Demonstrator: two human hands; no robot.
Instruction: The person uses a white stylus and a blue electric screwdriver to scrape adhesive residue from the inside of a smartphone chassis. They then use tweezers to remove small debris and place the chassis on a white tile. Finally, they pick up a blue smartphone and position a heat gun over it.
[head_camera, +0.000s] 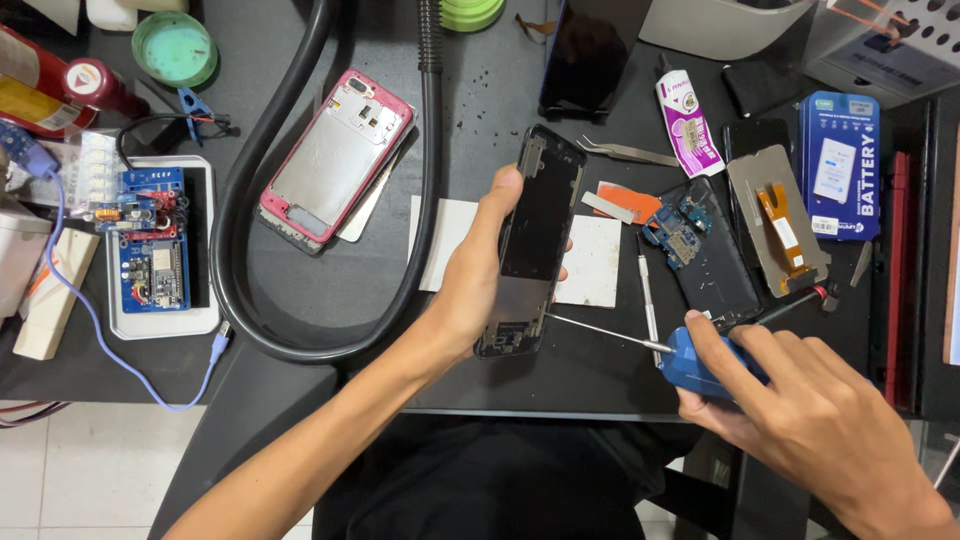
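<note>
Black phone frame (532, 243), stripped open, is held upright over the table (330, 290) by the left hand (480, 285), its fingers wrapped behind and mostly hidden, thumb along the left edge. Right hand (800, 420), partly cut off, has fingers curled round a blue screwdriver (690, 362), whose tip touches the frame's near end. A pink phone (335, 158) lies far left.
</note>
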